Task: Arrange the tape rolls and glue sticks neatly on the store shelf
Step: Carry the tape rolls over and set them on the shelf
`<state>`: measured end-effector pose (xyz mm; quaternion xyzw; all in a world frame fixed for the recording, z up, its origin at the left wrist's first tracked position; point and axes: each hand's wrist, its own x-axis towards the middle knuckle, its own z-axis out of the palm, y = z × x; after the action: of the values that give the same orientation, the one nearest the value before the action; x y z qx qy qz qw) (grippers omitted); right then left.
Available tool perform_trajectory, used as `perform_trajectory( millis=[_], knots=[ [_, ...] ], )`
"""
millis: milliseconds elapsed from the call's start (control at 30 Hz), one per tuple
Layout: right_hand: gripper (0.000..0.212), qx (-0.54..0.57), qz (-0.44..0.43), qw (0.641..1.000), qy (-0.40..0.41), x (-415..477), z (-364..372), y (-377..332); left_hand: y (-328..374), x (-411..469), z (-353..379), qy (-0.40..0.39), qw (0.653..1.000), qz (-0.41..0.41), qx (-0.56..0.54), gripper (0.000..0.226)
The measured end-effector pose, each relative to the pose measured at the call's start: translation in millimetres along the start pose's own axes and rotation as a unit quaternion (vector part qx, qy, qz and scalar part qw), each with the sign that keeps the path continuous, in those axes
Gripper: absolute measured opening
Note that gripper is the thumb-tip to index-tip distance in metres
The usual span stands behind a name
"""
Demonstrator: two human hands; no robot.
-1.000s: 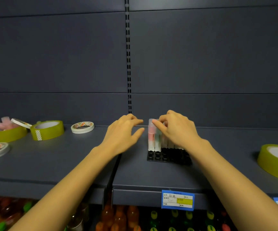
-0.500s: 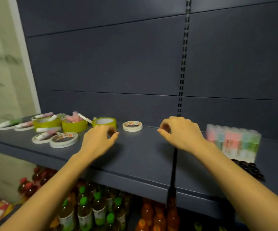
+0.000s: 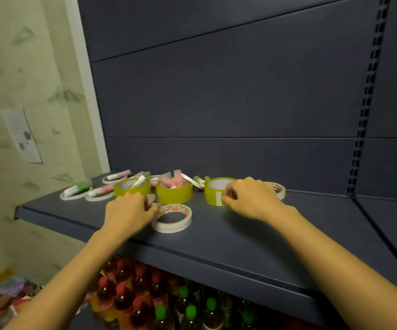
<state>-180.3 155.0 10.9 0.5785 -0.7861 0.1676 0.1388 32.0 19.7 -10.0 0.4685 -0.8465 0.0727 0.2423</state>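
Our left hand (image 3: 130,210) curls at the flat white tape roll (image 3: 171,217) just in front of the middle green roll (image 3: 174,194); we cannot tell if it grips. Our right hand (image 3: 249,198) pinches the end green roll (image 3: 216,194) right of it, probably to align it. Glue sticks (image 3: 171,182) lie jumbled inside the middle one.

This is a shop. A dark shelf (image 3: 240,236) juts from panelled backing (image 3: 216,91), with a slotted upright (image 3: 368,91) behind it to the right. Below the shelf stand rows of capped drink bottles (image 3: 145,303); on it lie tape rolls (image 3: 174,195) and glue sticks (image 3: 78,187).
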Motion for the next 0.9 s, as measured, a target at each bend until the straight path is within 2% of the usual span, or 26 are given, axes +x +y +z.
perform_trajectory(
  millis=[100,200,267,433,600,767,900],
  knots=[
    [0.026,0.011,-0.003,1.0,-0.011,14,18,-25,-12,9,12,-0.058,0.998,0.006,0.021,0.055],
    [0.029,-0.004,0.008,0.999,-0.052,24,31,-38,-16,21,19,-0.158,0.986,0.0,-0.044,0.05],
    [0.029,-0.009,0.017,0.998,-0.067,28,36,-43,-17,29,21,-0.191,0.979,0.013,-0.07,0.045],
    [0.034,-0.012,0.043,0.994,-0.103,35,42,-55,-21,39,12,-0.129,0.99,0.052,-0.029,0.047],
    [0.055,-0.002,0.047,0.988,-0.15,39,57,-71,-38,49,-3,-0.088,0.992,0.064,-0.055,0.043],
    [0.046,-0.074,0.041,0.983,-0.165,38,62,-74,-45,54,-12,-0.091,0.991,0.047,-0.086,0.041],
    [0.043,-0.066,0.07,0.988,-0.117,23,46,-51,-36,55,-14,-0.078,0.99,0.069,-0.095,0.047]
  ],
)
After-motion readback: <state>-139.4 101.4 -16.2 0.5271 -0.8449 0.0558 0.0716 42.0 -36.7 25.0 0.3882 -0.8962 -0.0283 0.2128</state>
